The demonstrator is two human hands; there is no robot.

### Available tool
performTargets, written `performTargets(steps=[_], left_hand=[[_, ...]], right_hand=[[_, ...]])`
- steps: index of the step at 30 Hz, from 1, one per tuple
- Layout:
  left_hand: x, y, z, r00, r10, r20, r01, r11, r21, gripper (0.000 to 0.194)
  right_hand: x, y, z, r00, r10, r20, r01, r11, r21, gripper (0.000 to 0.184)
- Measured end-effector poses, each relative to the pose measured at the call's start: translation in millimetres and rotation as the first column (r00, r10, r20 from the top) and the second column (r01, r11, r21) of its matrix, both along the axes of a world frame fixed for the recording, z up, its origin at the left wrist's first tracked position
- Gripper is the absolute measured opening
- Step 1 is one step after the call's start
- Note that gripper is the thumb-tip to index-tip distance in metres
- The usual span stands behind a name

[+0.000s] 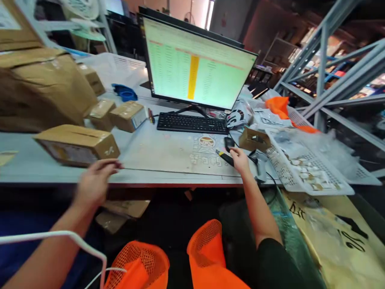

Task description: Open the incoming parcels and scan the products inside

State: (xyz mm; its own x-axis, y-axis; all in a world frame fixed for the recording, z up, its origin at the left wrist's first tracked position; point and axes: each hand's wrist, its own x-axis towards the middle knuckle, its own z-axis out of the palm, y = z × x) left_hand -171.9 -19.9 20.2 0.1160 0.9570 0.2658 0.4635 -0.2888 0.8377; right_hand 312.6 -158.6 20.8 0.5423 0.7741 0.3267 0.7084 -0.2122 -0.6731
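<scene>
My left hand (98, 176) is over the desk's front edge, fingers pointing right and loosely bent, with no object seen in it. It is just in front of a taped cardboard box (80, 142) and near the left end of the desk mat (159, 154). My right hand (240, 160) reaches over the mat, its fingertips on the near end of a black computer mouse (229, 143). Close to that hand, on its left, lies a black and yellow utility knife (225, 157). A grey handheld scanner (261, 165) is to its right.
A monitor (198, 60) showing a spreadsheet stands behind a black keyboard (192, 123). More cartons (128, 115) and a blue tape dispenser (125, 93) are at left. At right are a small open box (254, 139) and a white basket (315, 189) of small parts. A metal frame (321, 76) rises beyond.
</scene>
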Motion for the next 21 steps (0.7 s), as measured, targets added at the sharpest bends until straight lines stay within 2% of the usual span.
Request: performTargets(steps=[2, 3, 5, 7, 10, 12, 14, 16, 18, 19, 21], left_hand=[[75, 31, -1.4, 0.983, -0.171, -0.066, 0.173, 0.984, 0.037, 0.031], [110, 48, -0.1, 0.960, -0.251, -0.125, 0.259, 0.964, 0.053, 0.028], [169, 83, 2.5, 0.938, -0.265, -0.224, 0.291, 0.953, 0.089, 0.024], [205, 114, 1.3, 0.935, -0.205, -0.290, 0.248, 0.962, 0.118, 0.026], [219, 146, -7.1, 0.929, -0.100, -0.357, 0.166, 0.973, 0.159, 0.030], [216, 158, -13.1, 0.921, -0.033, -0.387, 0.110, 0.977, 0.180, 0.031], [214, 166, -17.1, 0.911, 0.019, -0.412, 0.067, 0.979, 0.193, 0.036], [216, 173, -19.4, 0.900, 0.045, -0.434, 0.047, 0.979, 0.199, 0.044], [220, 178, -20.9, 0.893, 0.045, -0.448, 0.049, 0.980, 0.195, 0.052], [223, 179, -21.7, 0.888, 0.035, -0.458, 0.058, 0.981, 0.188, 0.056], [225, 180, -23.2, 0.862, 0.003, -0.506, 0.096, 0.981, 0.170, 0.060]], right_hand=[[38, 33, 3.8, 0.994, -0.096, 0.048, 0.097, 0.995, -0.027, 0.049], [49, 48, 4.0, 0.993, -0.105, 0.049, 0.107, 0.993, -0.039, 0.051], [61, 64, 1.1, 0.995, -0.088, 0.048, 0.091, 0.994, -0.068, 0.057], [63, 59, -7.8, 0.993, -0.090, 0.073, 0.097, 0.990, -0.106, 0.061], [61, 22, -32.5, 0.967, -0.079, 0.241, 0.143, 0.954, -0.263, 0.066], [53, -4, -50.5, 0.946, 0.093, 0.311, 0.027, 0.933, -0.359, 0.057], [40, -15, -62.1, 0.915, 0.209, 0.344, -0.083, 0.934, -0.347, 0.046], [27, -7, -64.1, 0.894, 0.270, 0.359, -0.173, 0.944, -0.280, 0.044], [22, 16, -57.3, 0.891, 0.259, 0.372, -0.196, 0.960, -0.200, 0.047], [24, 31, -52.1, 0.900, 0.200, 0.388, -0.149, 0.976, -0.158, 0.050], [38, 59, -42.2, 0.911, 0.002, 0.411, 0.044, 0.994, -0.102, 0.058]])
